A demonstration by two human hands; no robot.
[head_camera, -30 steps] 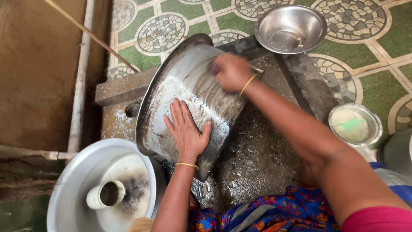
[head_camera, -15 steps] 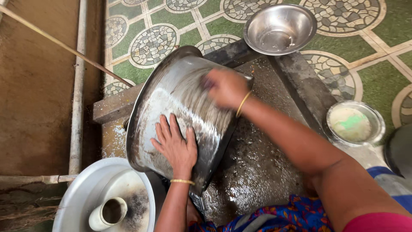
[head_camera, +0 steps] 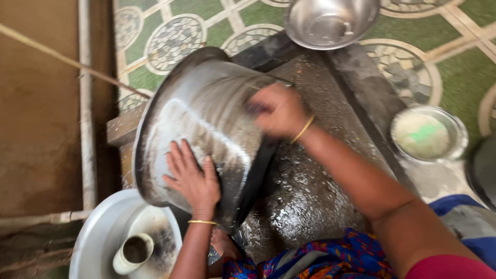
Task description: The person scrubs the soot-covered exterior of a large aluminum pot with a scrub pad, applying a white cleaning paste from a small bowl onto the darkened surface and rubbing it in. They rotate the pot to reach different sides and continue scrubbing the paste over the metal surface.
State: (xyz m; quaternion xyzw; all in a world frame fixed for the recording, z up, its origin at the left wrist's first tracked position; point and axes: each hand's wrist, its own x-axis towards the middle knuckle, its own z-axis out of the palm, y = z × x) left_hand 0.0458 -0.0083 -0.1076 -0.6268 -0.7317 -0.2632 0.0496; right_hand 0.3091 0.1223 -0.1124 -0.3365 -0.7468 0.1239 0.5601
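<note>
The right hand [head_camera: 279, 111] has slid down the tilted pot [head_camera: 206, 119], clenched on something dark; the left hand [head_camera: 192, 178] lies flat, fingers spread.

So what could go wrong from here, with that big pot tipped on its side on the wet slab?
1. The large steel pot lies tilted on the wet stone slab, braced only by the flat left hand; it could roll or slide.
2. The right hand is blurred mid-scrub; on the soapy metal it might slip off.
3. A shifting pot could strike the small cup in the white basin below.
</note>
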